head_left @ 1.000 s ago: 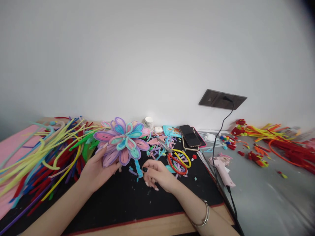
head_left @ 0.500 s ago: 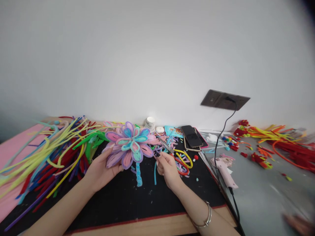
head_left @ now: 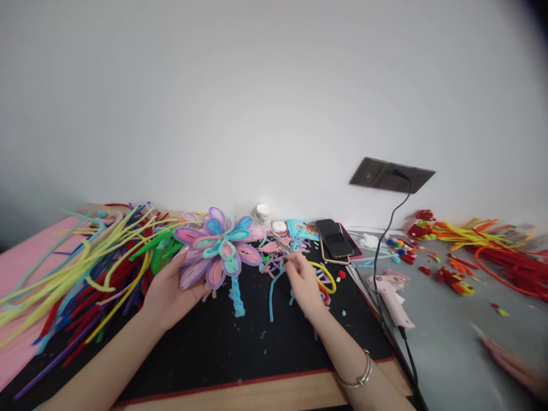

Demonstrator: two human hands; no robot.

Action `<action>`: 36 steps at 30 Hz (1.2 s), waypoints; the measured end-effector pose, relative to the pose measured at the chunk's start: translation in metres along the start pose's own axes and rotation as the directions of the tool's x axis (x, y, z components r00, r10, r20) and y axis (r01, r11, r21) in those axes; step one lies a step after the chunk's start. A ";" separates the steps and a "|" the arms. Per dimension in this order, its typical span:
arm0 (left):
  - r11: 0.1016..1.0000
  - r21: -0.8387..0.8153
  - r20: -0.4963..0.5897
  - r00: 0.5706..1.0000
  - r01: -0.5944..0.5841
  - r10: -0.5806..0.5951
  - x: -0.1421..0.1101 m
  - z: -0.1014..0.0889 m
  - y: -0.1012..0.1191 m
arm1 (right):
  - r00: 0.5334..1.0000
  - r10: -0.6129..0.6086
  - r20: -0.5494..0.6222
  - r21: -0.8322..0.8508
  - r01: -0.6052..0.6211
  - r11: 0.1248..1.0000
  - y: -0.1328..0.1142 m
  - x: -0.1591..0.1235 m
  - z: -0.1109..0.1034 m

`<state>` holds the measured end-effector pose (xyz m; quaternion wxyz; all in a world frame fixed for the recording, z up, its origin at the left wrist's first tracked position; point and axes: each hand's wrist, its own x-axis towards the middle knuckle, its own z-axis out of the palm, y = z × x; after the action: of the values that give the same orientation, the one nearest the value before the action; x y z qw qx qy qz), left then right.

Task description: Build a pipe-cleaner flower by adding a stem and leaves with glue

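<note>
A layered pipe-cleaner flower (head_left: pixel 222 242) in pink, purple and blue is held up by my left hand (head_left: pixel 169 288), which grips its left petals from below. Its twisted blue stem (head_left: pixel 238 298) hangs under the petals. To the right of the flower, my right hand (head_left: pixel 305 285) has its fingertips pinched together over the pile of cut pipe-cleaner pieces (head_left: pixel 274 262). What the pinch holds is too small to make out. Scissors with yellow and red handles (head_left: pixel 329 278) lie partly hidden behind that hand. A bent blue pipe cleaner (head_left: pixel 271 299) rests on the black mat (head_left: pixel 205 354) beside it.
Long loose pipe cleaners (head_left: pixel 103 257) cover the left side. Phones (head_left: pixel 334 237), a paper cup (head_left: pixel 262 214) and a white case (head_left: pixel 279 227) stand near the wall. On the grey table lies a corded pink glue gun (head_left: pixel 394 302); another person's hand (head_left: pixel 511 362) shows at right.
My left hand has shifted the flower slightly left and tilted it. My right hand has moved up and to the right, over the scraps beside the scissors. The other person's hand has come further into view.
</note>
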<state>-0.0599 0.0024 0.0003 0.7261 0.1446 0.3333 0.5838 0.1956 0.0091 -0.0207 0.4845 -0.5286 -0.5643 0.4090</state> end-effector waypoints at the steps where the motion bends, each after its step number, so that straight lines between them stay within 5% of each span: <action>1: 1.000 0.002 -0.012 1.000 -0.026 0.026 0.000 0.000 0.001 | 0.999 -0.032 0.039 -0.203 0.039 0.978 0.000 -0.001 0.000; 3: 0.997 0.017 -0.045 0.996 -0.071 0.071 0.000 0.000 0.004 | 0.993 -0.053 0.102 -0.537 0.100 0.838 0.000 -0.005 0.002; 6: 0.993 0.059 -0.066 0.992 -0.101 0.105 0.002 0.000 0.005 | 0.984 0.010 0.175 -0.712 0.120 0.692 0.001 -0.009 0.006; 13: 0.988 0.111 -0.105 0.988 -0.105 0.117 0.002 0.002 0.005 | 0.987 -0.066 0.144 -0.551 0.136 0.823 -0.001 -0.006 0.005; 20: 0.976 0.188 -0.067 0.990 -0.108 0.123 0.004 -0.002 0.004 | 0.966 0.015 0.258 -0.736 0.186 0.651 -0.001 -0.011 0.006; 28: 0.990 0.103 -0.056 0.993 -0.097 0.103 0.005 -0.002 -0.002 | 0.967 -0.088 0.240 -0.425 0.186 0.886 0.003 -0.010 0.009; 32: 0.987 0.153 0.037 0.998 -0.047 0.042 0.004 -0.005 -0.010 | 0.907 -0.028 0.421 -0.198 0.122 0.973 -0.003 -0.020 0.017; 36: 0.970 0.239 0.148 0.989 -0.039 0.004 0.002 -0.007 -0.016 | 0.850 -0.046 0.525 -0.223 0.189 0.956 -0.007 -0.031 0.027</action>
<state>-0.0523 -0.0015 -0.0156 0.7192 0.2779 0.3459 0.5347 0.1664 -0.0209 -0.0224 0.2649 -0.4245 -0.7544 0.4249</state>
